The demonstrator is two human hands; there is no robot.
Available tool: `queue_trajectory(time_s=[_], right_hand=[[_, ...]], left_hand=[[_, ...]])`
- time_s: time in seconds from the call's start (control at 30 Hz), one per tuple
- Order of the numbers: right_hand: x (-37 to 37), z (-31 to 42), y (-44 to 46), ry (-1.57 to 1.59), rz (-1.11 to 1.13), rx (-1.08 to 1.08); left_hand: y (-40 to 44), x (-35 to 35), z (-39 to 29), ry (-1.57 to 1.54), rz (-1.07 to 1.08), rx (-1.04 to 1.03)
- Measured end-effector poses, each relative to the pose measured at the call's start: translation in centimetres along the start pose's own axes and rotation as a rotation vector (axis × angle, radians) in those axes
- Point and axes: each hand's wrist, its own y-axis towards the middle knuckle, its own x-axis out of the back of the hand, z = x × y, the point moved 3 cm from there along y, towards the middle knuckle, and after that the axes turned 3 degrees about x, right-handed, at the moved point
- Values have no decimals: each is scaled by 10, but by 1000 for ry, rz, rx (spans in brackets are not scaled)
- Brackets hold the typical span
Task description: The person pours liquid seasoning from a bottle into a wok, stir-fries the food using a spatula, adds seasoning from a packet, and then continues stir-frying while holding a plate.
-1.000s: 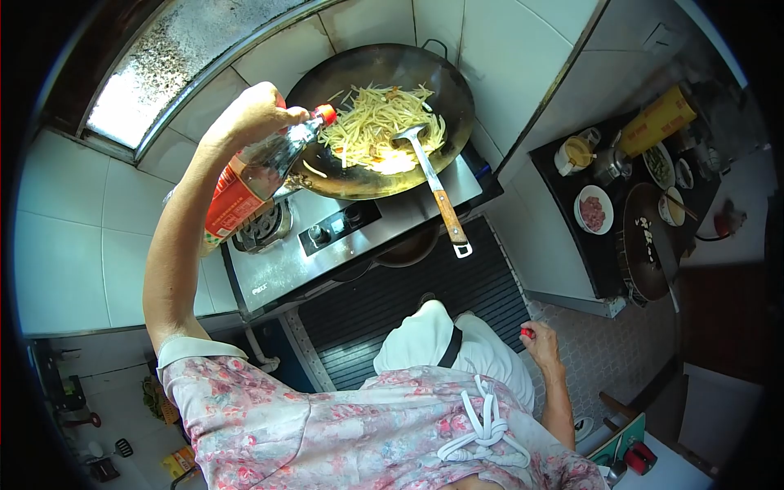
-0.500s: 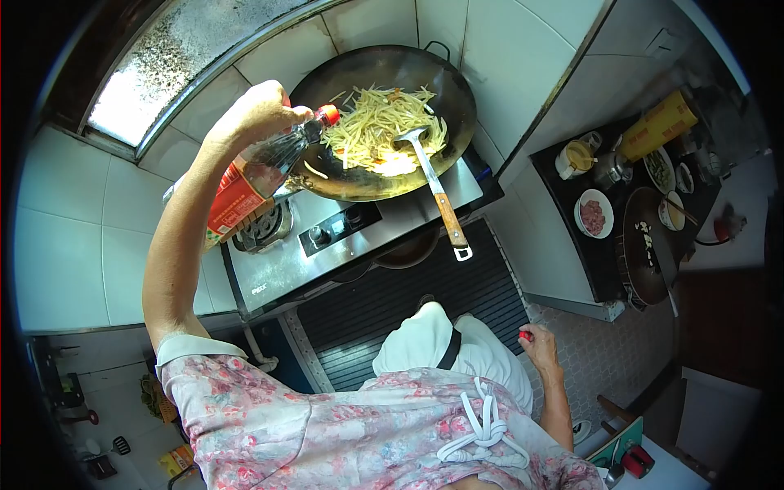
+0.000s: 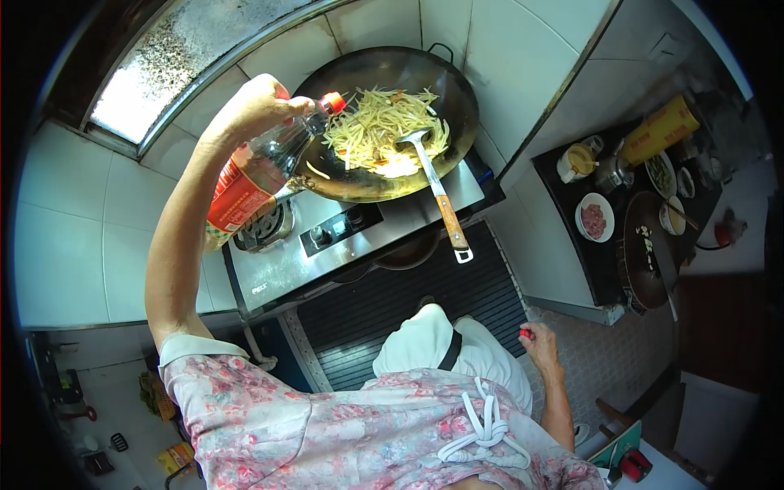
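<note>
My left hand [image 3: 265, 106] is closed around the neck of a clear plastic bottle [image 3: 265, 167] with a red label and a red top. The bottle is tilted, its top pointing over the left rim of a large dark wok [image 3: 327, 82]. Pale shredded strips, which look like potato, [image 3: 384, 122] are heaped in the wok with a few orange bits. A spatula [image 3: 445, 208] with a wooden handle rests in them, its handle sticking out over the front rim. Down at my right side, my right hand [image 3: 541, 347] pinches a small red cap [image 3: 527, 334]. No liquid stream can be made out.
The wok sits on a steel gas stove [image 3: 278, 282], beside a second burner [image 3: 265, 229]. On the dark counter at right are a bowl of raw meat [image 3: 594, 218], a round board [image 3: 633, 261] with a cleaver [image 3: 663, 265], and jars. A tiled wall stands behind the stove.
My left hand and the bottle's top have risen slightly. My right hand stays with the red cap, and the spatula lies as before.
</note>
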Motion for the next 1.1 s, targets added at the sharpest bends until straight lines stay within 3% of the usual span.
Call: queue_trajectory(time_s=[0.37,0.47,0.53,0.63,0.87,1.03,1.1], right_hand=[[77,106,65,383,-134,0],[107,176,77,700,-113,147],[118,219,84,726,-78,356],[119,276,98,677,-35,675],[74,353,128,746,52,873],[59,369,129,706,154,936],[61,378,127,543,177,1143]], left_hand=[[-71,41,-22,-428,-171,-30],[-99,34,-23,-558,-233,-83],[-119,21,-25,-587,-224,-55],[-148,-7,-35,-673,-135,-168],[-193,-76,-40,-906,46,-97],[-217,-102,-29,-964,1,-63],[-225,-111,-22,-1033,-7,-49]])
